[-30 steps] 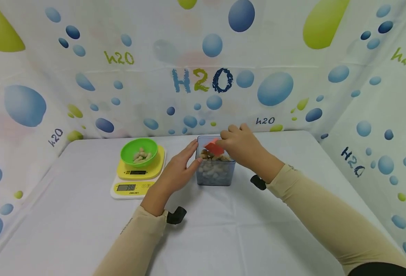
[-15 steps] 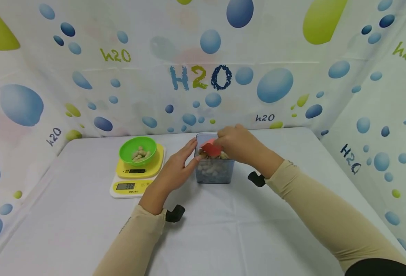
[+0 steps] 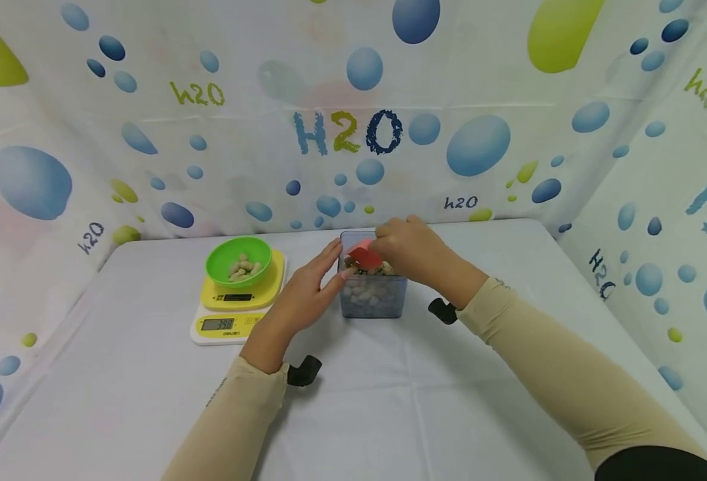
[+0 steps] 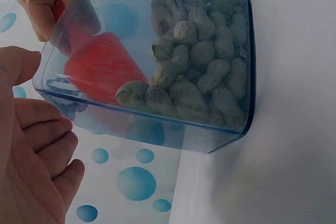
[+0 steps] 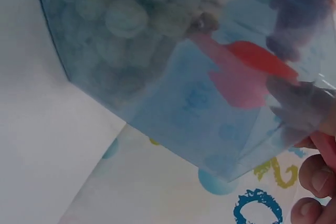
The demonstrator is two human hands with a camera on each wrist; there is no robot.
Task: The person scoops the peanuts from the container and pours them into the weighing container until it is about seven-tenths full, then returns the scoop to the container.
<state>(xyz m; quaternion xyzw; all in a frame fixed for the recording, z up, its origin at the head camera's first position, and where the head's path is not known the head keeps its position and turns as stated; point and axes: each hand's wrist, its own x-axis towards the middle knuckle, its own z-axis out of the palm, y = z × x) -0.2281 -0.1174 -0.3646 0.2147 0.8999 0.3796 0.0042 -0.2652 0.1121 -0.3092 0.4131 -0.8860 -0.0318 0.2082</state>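
Note:
A clear bluish plastic bin [image 3: 373,308] of peanuts in the shell [image 4: 202,56] stands in the middle of the table. My right hand [image 3: 413,250] grips the handle of a red scoop [image 3: 364,254] over the bin's mouth. In the left wrist view, the scoop's blade [image 4: 105,66] lies inside the bin against the peanuts. My left hand [image 3: 302,297] is at the bin's left side, fingers extended and thumb at the near rim. Through the wall, the right wrist view shows the red scoop blade [image 5: 247,72] beside the blurred peanuts.
Left of the bin stands a yellow and white kitchen scale [image 3: 251,326], its display reading 39.8. On it sits a green bowl [image 3: 214,275] with several peanuts [image 3: 243,268]. Behind the white-covered table [image 3: 353,414] hangs a curtain [image 3: 239,160] printed with drops and H2O.
My right hand has turned slightly and shifted a little left, altering the scoop's tilt inside the bin. The head view has tipped a bit. My left hand stays at the bin.

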